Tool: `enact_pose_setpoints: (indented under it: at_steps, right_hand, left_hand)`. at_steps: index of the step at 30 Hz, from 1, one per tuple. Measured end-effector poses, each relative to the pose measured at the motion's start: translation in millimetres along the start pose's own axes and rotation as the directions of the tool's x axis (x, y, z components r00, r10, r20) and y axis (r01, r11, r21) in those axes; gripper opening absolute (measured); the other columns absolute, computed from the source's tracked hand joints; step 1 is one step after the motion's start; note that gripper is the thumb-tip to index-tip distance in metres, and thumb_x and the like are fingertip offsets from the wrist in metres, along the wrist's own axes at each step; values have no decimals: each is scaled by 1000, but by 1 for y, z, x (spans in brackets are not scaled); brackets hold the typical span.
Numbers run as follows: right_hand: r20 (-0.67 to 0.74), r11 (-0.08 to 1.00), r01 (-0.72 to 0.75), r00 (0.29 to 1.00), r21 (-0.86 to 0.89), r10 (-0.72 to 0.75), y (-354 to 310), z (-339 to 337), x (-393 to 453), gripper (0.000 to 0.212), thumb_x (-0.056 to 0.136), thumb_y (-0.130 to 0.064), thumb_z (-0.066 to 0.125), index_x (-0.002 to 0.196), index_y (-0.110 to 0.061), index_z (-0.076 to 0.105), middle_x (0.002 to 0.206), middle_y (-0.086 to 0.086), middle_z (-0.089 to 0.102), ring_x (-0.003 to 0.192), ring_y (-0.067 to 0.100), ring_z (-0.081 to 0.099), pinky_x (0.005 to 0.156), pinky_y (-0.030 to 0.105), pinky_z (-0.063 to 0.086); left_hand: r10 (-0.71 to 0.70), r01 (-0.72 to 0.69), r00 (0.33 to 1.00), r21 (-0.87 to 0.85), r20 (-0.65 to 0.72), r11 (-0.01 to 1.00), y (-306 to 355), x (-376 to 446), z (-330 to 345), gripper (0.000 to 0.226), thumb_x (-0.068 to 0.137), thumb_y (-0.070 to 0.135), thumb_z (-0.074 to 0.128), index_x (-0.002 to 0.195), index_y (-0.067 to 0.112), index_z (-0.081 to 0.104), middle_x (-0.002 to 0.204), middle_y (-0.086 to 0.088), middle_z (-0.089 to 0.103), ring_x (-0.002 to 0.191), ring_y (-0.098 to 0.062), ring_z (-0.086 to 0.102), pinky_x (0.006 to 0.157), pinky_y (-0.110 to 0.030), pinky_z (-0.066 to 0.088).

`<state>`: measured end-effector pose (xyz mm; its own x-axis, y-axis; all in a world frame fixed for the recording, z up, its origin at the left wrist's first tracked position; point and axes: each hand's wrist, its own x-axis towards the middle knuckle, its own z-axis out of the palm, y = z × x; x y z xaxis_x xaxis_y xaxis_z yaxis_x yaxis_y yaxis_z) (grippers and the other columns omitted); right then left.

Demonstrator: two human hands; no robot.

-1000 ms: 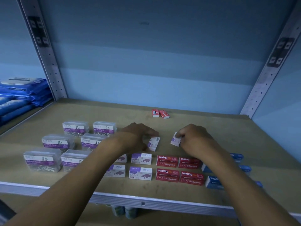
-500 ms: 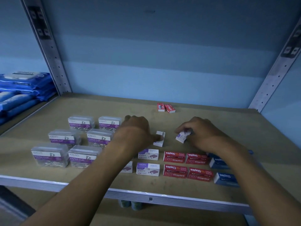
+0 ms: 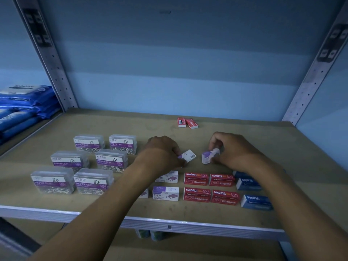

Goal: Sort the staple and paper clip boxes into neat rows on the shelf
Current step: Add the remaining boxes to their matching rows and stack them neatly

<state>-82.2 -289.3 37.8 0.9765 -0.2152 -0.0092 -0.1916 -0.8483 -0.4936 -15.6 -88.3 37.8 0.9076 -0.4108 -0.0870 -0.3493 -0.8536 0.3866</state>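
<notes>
We note both hands have turned their small purple-and-white staple boxes since a second ago. The left hand (image 3: pixel 165 152) pinches one box (image 3: pixel 188 155), barcode face now up; the right hand (image 3: pixel 230 150) grips the other box (image 3: pixel 210 156), tilted on end. Both sit on the shelf (image 3: pixel 282 147) just behind the purple staple rows (image 3: pixel 165 194). We judge they go next into those rows; two loose red boxes (image 3: pixel 187 123) remain at the back.

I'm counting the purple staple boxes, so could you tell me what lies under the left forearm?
Under the left forearm, two purple-and-white staple boxes show only partly: one's corner and another's right part. Anything more is covered.
</notes>
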Motion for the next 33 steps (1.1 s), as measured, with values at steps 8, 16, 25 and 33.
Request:
enact_pose_setpoints:
  at_steps: [8, 16, 25, 33]
  right_hand:
    - [20, 999, 14, 1000, 29, -15, 0, 0, -4, 24, 81, -16, 83, 96, -30, 71, 95, -12, 66, 84, 2, 60, 65, 24, 47]
    - [23, 999, 19, 1000, 31, -20, 2, 0, -3, 18, 83, -18, 81, 96, -29, 75, 95, -16, 67, 86, 1, 60, 70, 23, 49]
    - [7, 999, 30, 1000, 15, -30, 5, 2, -3, 17, 84, -19, 80, 96, -29, 75, 96, -16, 66, 87, 1, 60, 68, 21, 46]
    - [15, 1000, 29, 999, 2, -29, 4, 2, -3, 15, 86, -22, 78, 100, -28, 76, 98, -13, 69, 86, 1, 61, 66, 20, 46]
  left_hand:
    - [146, -155, 987, -163, -61, 974, -1, -6, 1, 28, 75, 21, 83, 100, 25, 70, 95, 9, 70, 87, -4, 64, 58, -4, 39]
    - [174, -181, 983, -130, -63, 975, -10, -3, -2, 22, 81, 18, 78, 102, 25, 72, 99, 10, 69, 80, 0, 57, 59, -8, 39]
    - [190, -203, 972, -89, -137, 975, -16, 1, 3, 21, 95, 24, 60, 113, 32, 69, 116, 9, 68, 103, -8, 54, 76, -20, 42]
    - [192, -193, 976, -5, -102, 981, -17, 3, 5, 40, 80, 46, 75, 117, 34, 68, 116, 16, 66, 113, -9, 47, 80, -26, 42]
